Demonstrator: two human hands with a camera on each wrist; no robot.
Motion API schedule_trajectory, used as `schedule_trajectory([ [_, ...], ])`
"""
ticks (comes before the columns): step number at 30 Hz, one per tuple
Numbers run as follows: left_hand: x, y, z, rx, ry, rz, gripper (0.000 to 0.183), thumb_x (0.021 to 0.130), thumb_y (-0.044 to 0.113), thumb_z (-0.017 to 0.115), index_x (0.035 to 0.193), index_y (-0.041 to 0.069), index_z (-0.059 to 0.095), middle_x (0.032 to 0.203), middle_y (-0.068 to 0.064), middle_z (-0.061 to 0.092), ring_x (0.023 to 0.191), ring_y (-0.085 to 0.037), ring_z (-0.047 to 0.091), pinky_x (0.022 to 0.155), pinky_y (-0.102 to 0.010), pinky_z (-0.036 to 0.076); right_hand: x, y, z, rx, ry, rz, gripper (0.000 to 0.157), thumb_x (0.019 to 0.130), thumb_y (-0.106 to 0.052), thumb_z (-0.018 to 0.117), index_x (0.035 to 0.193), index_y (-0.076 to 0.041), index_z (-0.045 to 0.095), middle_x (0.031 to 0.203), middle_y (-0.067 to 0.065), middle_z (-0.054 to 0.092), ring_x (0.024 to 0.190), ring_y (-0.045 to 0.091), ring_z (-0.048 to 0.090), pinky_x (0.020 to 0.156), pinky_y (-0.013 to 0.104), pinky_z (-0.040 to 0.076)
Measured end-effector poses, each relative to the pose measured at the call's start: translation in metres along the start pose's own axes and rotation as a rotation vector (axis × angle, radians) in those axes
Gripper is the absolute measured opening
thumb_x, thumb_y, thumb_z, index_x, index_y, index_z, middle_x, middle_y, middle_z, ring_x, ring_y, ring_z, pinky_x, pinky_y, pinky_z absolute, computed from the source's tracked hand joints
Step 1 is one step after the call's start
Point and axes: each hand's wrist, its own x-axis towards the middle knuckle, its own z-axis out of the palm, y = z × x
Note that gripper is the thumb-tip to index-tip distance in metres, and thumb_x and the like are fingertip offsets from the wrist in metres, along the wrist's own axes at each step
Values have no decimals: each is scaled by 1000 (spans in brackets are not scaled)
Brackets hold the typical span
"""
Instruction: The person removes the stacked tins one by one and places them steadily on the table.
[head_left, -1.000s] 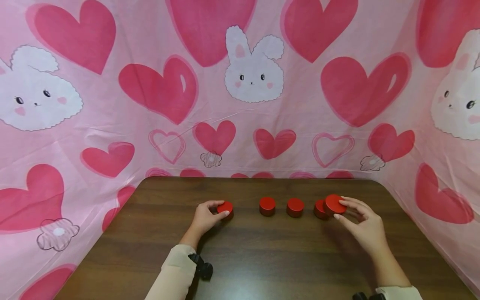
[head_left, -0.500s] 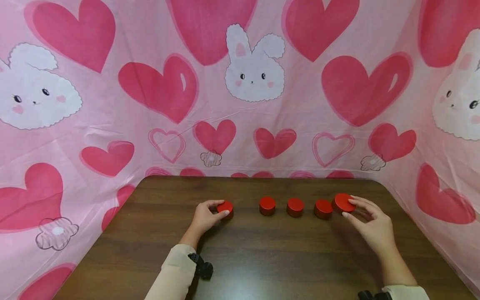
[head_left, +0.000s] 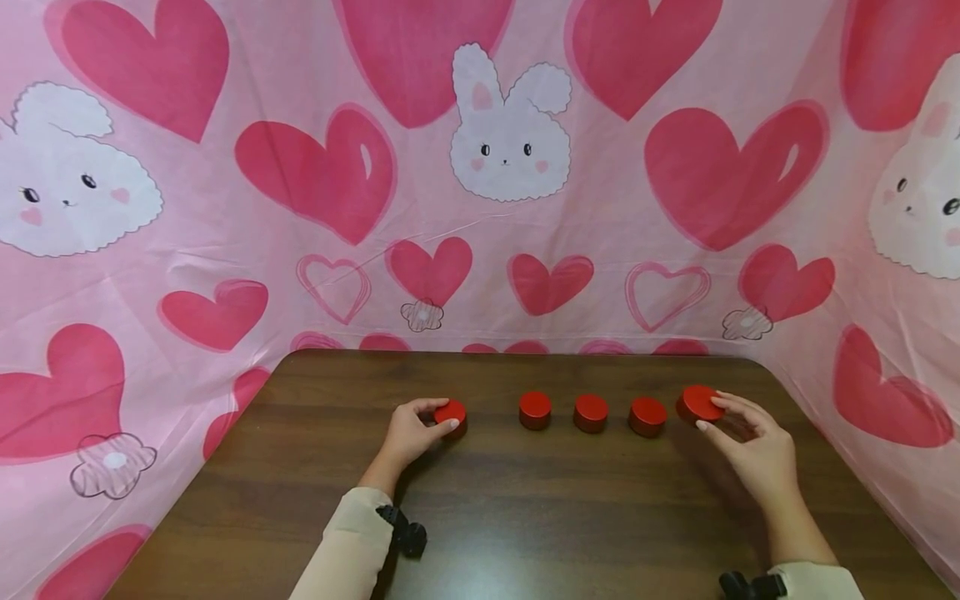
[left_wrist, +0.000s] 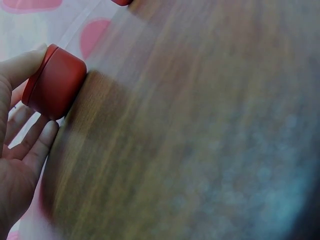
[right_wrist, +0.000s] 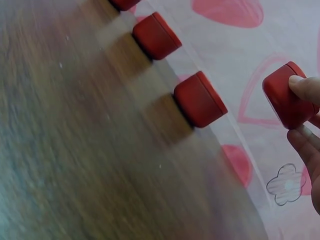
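Observation:
My left hand (head_left: pixel 411 435) holds a small red round tin (head_left: pixel 452 419) that stands on the wooden table, thumb at its near side and fingers behind. A lid seam shows on this tin (left_wrist: pixel 57 82) in the left wrist view. Over at the right, my right hand (head_left: pixel 761 458) pinches a matching red tin (head_left: pixel 697 404) between thumb and fingers. The right wrist view has this tin (right_wrist: pixel 286 97) raised off the tabletop and tilted. Between the hands, three like tins stand in a row: a left one (head_left: pixel 535 411), a middle one (head_left: pixel 590 413) and a right one (head_left: pixel 647 417).
The brown wooden table (head_left: pixel 480 492) has rounded back corners. A pink cloth (head_left: pixel 420 208) with hearts and rabbits hangs behind it and along both sides. Black straps with camera mounts (head_left: pixel 408 537) sit on the wrists over pale sleeves.
My right hand has carried its tin rightward, away from the right tin of the row, which it partly covered before. The left hand and the standing tins have stayed put.

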Motion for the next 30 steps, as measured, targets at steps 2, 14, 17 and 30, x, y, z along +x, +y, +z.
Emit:
schedule_trajectory([
  [2,0,0,0,4,1,5,41,78,21,84,115,9,72,111,-9,69,91,-22,63,81,-36,57,1,3,-1,-8,5,8,43,71,9,82,112,6,69,113,-18,63,92,-12,59,80,5,46],
  [14,-1,-2,2,2,-3,5,42,77,23,85,115,9,72,110,-9,70,90,-22,63,80,-36,57,-1,16,-8,-107,-13,46,39,77,-4,83,113,3,69,112,-24,59,94,-19,51,79,1,42],
  [17,-1,-1,2,2,-6,1,42,77,22,85,115,9,72,110,-9,69,91,-22,63,81,-36,57,-1,19,-9,-127,-18,45,39,76,-6,83,112,3,70,112,-23,60,92,-19,51,77,1,42],
  [30,0,0,0,9,1,-11,43,78,25,84,116,10,71,112,-8,69,93,-23,62,83,-36,56,5,41,-7,-169,-59,57,38,77,-8,83,111,3,70,106,-23,56,83,-20,53,72,1,44],
])
